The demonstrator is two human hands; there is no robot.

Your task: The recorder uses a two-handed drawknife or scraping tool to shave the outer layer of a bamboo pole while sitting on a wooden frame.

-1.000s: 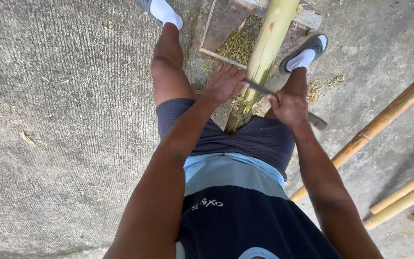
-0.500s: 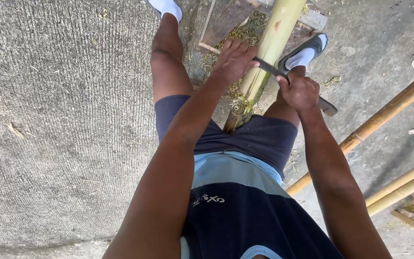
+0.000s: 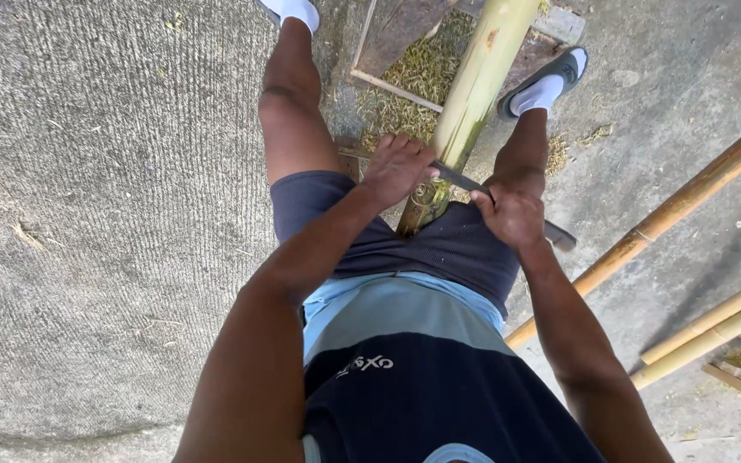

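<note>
Hands are working a dark blade [image 3: 473, 183] across the near end of a thick green-yellow bamboo pole [image 3: 473, 94]. Left hand [image 3: 398, 168] is pressing down on the blade's far end, fingers curled over it and touching the left flank of the pole; how tightly it is closing cannot be told from this angle. Right hand [image 3: 515, 213] is closing fully around the blade's handle [image 3: 559, 235], whose dark butt is sticking out just beyond the wrist side of the fist. Blade is lying crosswise on the pole between the two hands, slanting down toward the right hand.

Pole is running away from the hands between the person's bare legs, its cut end resting just beside the dark shorts [image 3: 439, 249] and its upper length leaving the frame at the top. Beyond the left hand, pale bamboo shavings [image 3: 422, 73] are lying in a heap on a flat wooden frame [image 3: 388, 51]. Past the right hand, a white-socked foot in a dark sandal [image 3: 551, 81] is standing on the concrete floor [image 3: 113, 214]. Further out to the right of the right hand, several thinner bamboo poles [image 3: 688, 201] are lying slantwise, well apart from the worked pole.
</note>
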